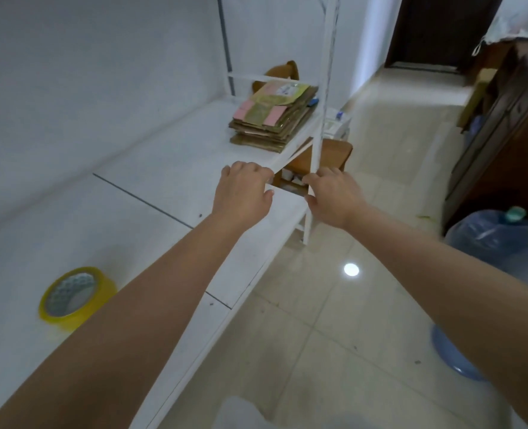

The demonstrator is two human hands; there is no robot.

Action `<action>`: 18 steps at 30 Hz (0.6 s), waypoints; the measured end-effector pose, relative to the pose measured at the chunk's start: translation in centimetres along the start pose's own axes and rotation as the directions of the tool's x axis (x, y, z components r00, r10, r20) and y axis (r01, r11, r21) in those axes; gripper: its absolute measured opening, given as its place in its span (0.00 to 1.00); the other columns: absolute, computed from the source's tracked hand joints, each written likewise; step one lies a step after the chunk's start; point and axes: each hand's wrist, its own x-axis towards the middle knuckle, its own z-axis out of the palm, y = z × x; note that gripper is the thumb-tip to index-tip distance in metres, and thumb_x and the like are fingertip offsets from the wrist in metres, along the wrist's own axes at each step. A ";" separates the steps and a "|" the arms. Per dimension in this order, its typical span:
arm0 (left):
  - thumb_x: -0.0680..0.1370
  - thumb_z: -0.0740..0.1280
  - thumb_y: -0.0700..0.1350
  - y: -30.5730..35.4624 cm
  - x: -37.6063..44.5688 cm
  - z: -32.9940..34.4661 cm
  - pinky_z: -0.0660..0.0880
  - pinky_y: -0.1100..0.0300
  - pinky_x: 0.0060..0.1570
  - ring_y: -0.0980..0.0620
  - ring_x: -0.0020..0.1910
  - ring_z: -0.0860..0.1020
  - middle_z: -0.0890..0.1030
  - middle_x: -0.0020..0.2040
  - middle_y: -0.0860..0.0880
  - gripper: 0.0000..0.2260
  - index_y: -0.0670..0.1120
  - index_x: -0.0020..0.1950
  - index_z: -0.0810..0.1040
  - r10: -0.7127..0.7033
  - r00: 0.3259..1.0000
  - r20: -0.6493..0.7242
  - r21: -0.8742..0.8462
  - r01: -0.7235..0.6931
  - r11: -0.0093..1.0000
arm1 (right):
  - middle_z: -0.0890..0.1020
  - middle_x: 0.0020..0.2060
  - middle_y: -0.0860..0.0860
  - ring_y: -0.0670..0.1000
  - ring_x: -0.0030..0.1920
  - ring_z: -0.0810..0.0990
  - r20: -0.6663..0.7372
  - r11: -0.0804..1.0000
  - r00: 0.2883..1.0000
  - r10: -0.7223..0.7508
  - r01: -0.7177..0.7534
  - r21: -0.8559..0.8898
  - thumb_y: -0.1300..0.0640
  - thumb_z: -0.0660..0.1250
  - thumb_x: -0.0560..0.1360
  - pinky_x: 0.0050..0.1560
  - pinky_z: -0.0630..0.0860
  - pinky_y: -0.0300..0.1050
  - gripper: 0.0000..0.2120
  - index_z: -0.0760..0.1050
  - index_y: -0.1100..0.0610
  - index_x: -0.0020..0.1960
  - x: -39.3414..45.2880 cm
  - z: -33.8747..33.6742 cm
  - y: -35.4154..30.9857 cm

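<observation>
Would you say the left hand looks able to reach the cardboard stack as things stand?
Probably yes: only bare shelf lies between the left hand and the cardboard stack, though the arm looks stretched, so a step forward may be needed.

White wall (70, 72), glossy beige tiled floor (349, 335) — dark wooden cabinet (504, 156) right, dark door (436, 29) beyond.

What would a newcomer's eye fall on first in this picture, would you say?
Two bare arms stretch forward, left hand and right hand loosely curled at the front edge of the white shelf. Beyond them lies a stack of flattened cardboard; a yellow tape roll sits at near left.
</observation>
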 end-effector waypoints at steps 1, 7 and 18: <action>0.79 0.64 0.49 -0.3 0.9 0.4 0.66 0.51 0.63 0.45 0.62 0.72 0.78 0.62 0.47 0.15 0.49 0.65 0.76 -0.006 1.000 0.009 0.002 0.006 1.000 | 0.77 0.59 0.56 0.59 0.60 0.73 0.006 1.000 1.000 -0.004 0.004 0.005 0.52 0.61 0.79 0.58 0.70 0.53 0.18 0.72 0.57 0.67 0.9 0.4 0.4; 0.80 0.64 0.50 -3.1 7.3 2.6 0.65 0.51 0.65 0.45 0.65 0.71 0.76 0.66 0.47 0.17 0.49 0.68 0.74 -0.027 0.998 0.051 0.056 0.024 0.998 | 0.77 0.56 0.57 0.59 0.57 0.74 0.011 1.000 1.000 0.007 -0.008 0.028 0.54 0.61 0.78 0.55 0.70 0.52 0.15 0.74 0.57 0.62 8.5 2.6 2.4; 0.79 0.63 0.48 -5.9 18.0 4.9 0.67 0.49 0.60 0.43 0.60 0.72 0.77 0.60 0.45 0.14 0.47 0.63 0.76 -0.016 0.999 0.034 0.193 0.009 0.981 | 0.76 0.58 0.58 0.59 0.59 0.74 0.022 0.993 0.997 0.071 -0.073 0.088 0.55 0.62 0.78 0.54 0.72 0.51 0.17 0.72 0.58 0.65 21.6 6.6 6.5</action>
